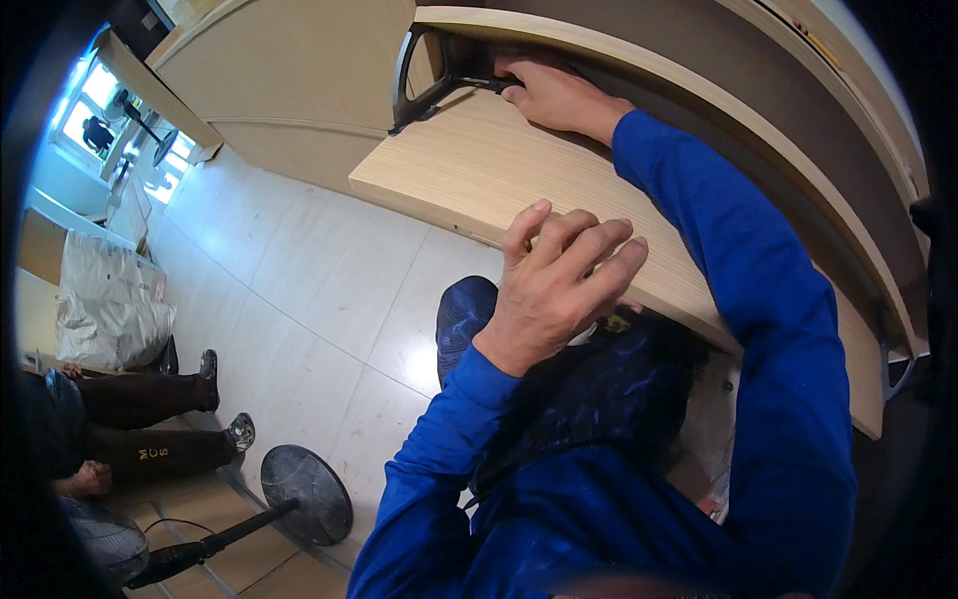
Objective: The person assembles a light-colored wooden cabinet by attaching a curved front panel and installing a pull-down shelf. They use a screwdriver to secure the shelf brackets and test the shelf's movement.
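Note:
My right hand [554,95] reaches into the recess above a light wood-grain board [479,165]. Its thumb and fingers close at a dark metal bracket [402,90], in the corner where board and cabinet meet. Shadow hides what exactly they grip. My left hand [569,280] is raised at the board's near edge, palm side down, its fingers bent and spread with nothing seen in them. Whether its fingertips touch the board, I cannot tell. A second bracket [898,374] shows at the board's right end.
A wood panel [299,80] stands beyond the board. On the left, another person's legs [150,419] stretch over the tiled floor [299,270], near a standing fan's round base [307,494] and a white bag [108,304]. A pencil [816,42] lies at the upper right.

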The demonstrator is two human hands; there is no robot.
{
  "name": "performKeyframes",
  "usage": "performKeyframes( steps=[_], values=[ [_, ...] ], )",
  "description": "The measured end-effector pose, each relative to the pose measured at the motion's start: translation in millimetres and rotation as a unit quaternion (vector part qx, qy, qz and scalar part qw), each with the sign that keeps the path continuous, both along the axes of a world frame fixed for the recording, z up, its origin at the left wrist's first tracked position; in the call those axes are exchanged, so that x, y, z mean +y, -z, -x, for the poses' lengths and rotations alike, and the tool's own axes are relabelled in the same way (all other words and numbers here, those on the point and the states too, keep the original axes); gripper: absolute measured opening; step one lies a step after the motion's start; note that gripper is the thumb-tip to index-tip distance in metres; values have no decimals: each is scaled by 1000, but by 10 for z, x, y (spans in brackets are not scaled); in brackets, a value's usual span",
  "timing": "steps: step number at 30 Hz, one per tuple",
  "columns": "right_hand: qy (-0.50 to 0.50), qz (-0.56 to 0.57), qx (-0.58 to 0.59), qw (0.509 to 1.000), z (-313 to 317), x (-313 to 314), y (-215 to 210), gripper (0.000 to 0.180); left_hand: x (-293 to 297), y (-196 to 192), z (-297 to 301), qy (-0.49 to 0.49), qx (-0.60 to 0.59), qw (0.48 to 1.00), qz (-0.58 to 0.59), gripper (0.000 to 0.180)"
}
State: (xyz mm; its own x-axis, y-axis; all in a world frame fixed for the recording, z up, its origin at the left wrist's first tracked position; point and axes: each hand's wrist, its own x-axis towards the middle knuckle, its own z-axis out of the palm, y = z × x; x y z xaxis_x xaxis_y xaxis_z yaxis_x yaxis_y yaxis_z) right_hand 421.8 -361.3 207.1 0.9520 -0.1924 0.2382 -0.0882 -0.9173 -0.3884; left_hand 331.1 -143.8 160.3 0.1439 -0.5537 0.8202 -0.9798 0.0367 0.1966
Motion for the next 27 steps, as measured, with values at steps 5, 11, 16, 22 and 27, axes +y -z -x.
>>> performKeyframes(
  steps=[5, 11, 16, 22, 27],
  values=[
    [-6, -104, 18, 994, -141, -79, 9, 36, 58, -47, 4, 4, 38, 999, 2, 32],
    [-7, -236, 36, 971, -271, -159, 46, 22, 34, -43, -42, -10, 11, 999, -31, 37],
    [-47, -58, -115, 991, -221, -159, 221, 26, 24, -9, -63, -19, -3, 999, -29, 37],
    [-38, -112, -46, 992, -190, -139, 199, 27, 62, -30, -82, -5, 5, 999, -50, 40],
    [-36, -134, -31, 990, -200, -69, 112, 31, 64, -102, -134, 12, 16, 997, -74, 40]
  ],
)
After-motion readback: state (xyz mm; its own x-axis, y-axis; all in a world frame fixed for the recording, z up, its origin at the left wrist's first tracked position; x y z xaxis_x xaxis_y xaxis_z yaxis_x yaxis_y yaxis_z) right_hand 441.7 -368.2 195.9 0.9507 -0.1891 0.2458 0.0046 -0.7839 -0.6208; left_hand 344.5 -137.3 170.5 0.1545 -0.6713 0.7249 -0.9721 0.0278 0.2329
